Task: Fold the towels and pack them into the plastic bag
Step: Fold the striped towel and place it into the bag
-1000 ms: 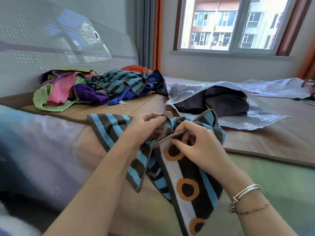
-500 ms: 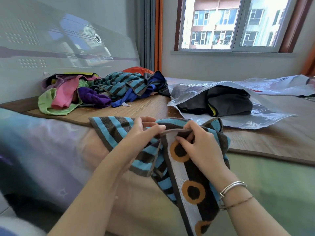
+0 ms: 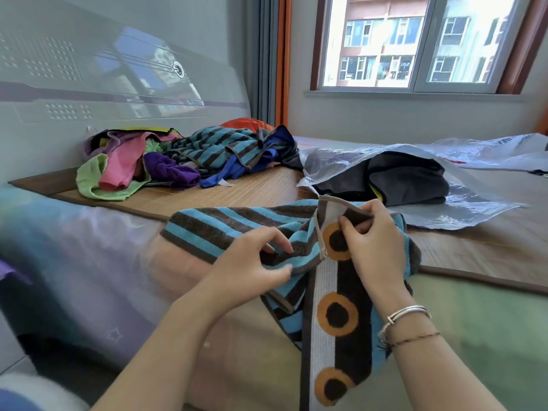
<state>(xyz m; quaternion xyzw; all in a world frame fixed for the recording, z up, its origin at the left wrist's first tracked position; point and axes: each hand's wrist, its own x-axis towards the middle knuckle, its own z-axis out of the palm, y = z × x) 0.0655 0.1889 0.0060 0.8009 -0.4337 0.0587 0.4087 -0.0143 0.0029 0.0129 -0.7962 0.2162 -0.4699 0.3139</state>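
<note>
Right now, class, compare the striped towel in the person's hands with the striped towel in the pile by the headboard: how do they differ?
The held towel is gripped by both the left hand and right hand; the pile towel lies untouched. The held towel is stretched along the bed edge, showing an orange-circle band; the pile towel is crumpled among other cloths, with no such band visible. Both have blue and dark stripes.

We are in a bedroom of a home. We see a bed (image 3: 489,315) covered with a woven bamboo mat (image 3: 258,194), and a padded grey headboard (image 3: 118,84) stands against the wall. A heap of coloured towels (image 3: 184,161) lies on the mat. A window (image 3: 415,43) with curtains (image 3: 271,57) beside it looks out to apartment buildings.
</note>
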